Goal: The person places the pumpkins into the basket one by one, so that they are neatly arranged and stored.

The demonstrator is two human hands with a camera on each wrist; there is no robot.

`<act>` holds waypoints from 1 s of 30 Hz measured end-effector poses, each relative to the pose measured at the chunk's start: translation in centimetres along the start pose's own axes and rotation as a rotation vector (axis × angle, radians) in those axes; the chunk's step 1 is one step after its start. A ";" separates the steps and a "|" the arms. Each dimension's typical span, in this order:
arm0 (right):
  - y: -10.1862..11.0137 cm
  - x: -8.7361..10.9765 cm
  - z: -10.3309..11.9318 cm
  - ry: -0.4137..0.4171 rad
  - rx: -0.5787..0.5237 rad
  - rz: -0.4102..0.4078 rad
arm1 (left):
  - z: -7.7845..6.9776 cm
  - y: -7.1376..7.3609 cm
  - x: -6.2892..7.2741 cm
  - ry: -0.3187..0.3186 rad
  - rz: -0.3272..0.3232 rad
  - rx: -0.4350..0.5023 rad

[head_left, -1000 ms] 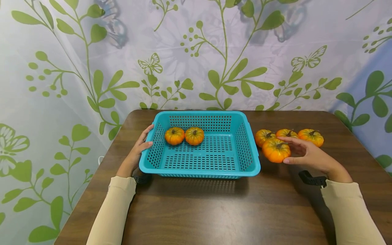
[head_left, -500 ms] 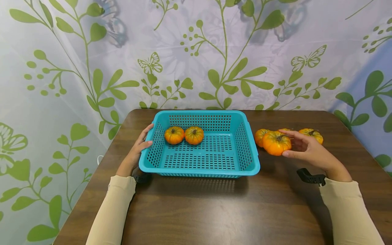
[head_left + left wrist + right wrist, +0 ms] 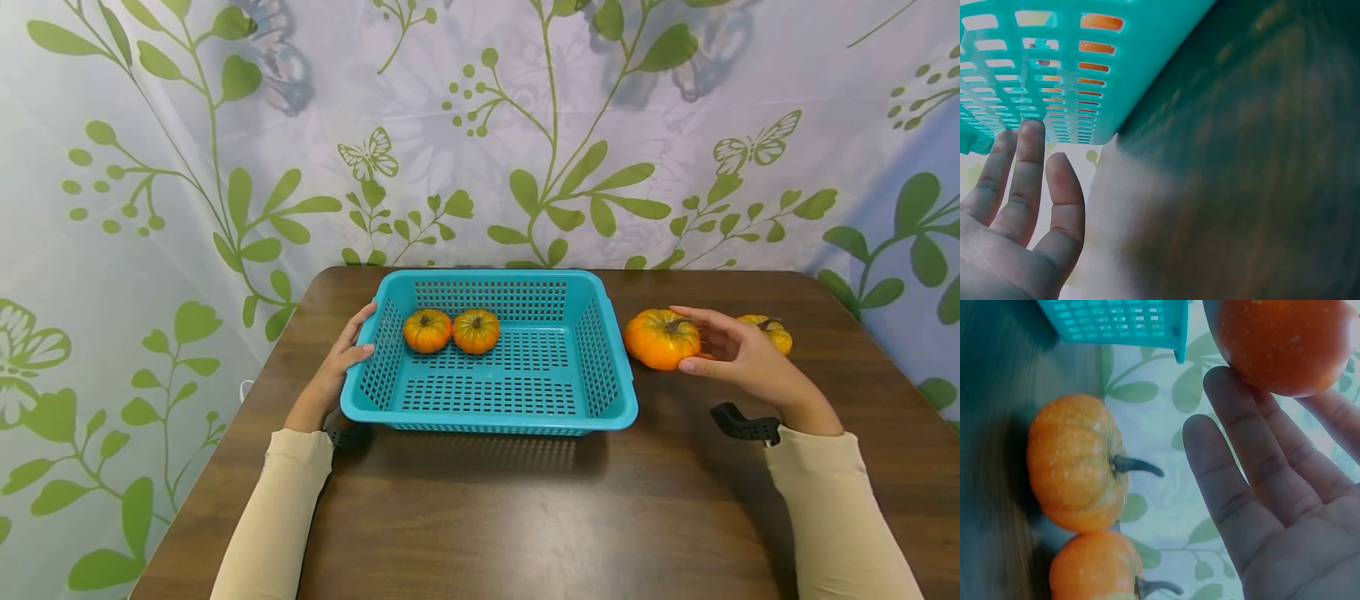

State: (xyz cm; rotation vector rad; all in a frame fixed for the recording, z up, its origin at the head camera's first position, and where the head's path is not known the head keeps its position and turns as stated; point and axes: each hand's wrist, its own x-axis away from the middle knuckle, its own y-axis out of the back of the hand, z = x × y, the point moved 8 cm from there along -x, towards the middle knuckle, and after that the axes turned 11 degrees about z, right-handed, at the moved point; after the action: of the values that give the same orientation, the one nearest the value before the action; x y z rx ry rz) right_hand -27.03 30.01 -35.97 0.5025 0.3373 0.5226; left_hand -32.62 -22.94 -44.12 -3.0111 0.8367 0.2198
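Observation:
A small orange pumpkin (image 3: 654,340) is held up off the table by my right hand (image 3: 742,358), pinched between thumb and fingers, just right of the teal plastic basket (image 3: 487,420). In the right wrist view, the held pumpkin (image 3: 1285,344) rests against the fingertips. My left hand (image 3: 328,375) touches the basket's left side; in the left wrist view its fingers are extended against the perforated wall (image 3: 1100,75). Two pumpkins, one on the left (image 3: 427,332) and one beside it (image 3: 476,332), sit inside the basket near its left end.
One pumpkin (image 3: 772,333) shows behind my right hand on the brown wooden table (image 3: 510,517). The right wrist view has two standing pumpkins, an upper one (image 3: 1079,462) and a lower one (image 3: 1094,569). A leaf-patterned curtain (image 3: 480,167) hangs behind the table.
My right hand has lifted the pumpkin and carried it left toward the basket, now covering pumpkins behind it in the head view. The left hand and basket stay put.

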 end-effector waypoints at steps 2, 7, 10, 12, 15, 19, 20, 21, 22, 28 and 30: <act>-0.2 -0.3 0.2 0.005 -0.006 0.004 | 0.0 0.0 0.0 -0.001 0.002 -0.002; -0.6 -1.1 0.6 0.012 -0.012 0.005 | 0.0 0.0 0.0 -0.004 0.006 -0.005; -0.9 -1.7 0.9 0.017 -0.023 0.007 | 0.0 0.0 0.0 -0.004 0.006 -0.006; -1.1 -2.0 1.2 0.022 -0.030 0.012 | 0.0 0.1 0.0 -0.003 0.004 -0.007; -1.4 -2.5 1.5 0.037 -0.045 0.024 | 0.0 0.1 0.0 -0.002 -0.001 -0.011; -1.9 -3.2 1.8 0.060 -0.058 0.043 | 0.0 0.1 -0.2 -0.002 -0.009 -0.019; -2.0 -3.4 1.9 0.064 -0.061 0.048 | 0.0 0.1 -0.2 -0.003 -0.011 -0.022; -2.2 -3.6 2.0 0.068 -0.062 0.054 | 0.0 0.1 -0.2 -0.003 -0.012 -0.022; -2.3 -3.8 2.1 0.070 -0.061 0.059 | 0.0 0.0 -0.3 -0.005 -0.012 -0.022; -2.7 -5.0 2.9 0.074 -0.028 0.087 | -0.1 0.1 -0.3 -0.013 -0.013 -0.023; -2.7 -5.5 3.2 0.068 -0.008 0.100 | -0.2 0.1 -0.3 -0.012 -0.014 -0.024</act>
State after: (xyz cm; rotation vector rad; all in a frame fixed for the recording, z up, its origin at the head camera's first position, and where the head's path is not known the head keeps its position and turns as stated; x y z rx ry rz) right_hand -29.10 23.80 -33.77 0.4962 0.3759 0.6384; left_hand -32.90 -22.87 -43.87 -3.0334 0.8182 0.2487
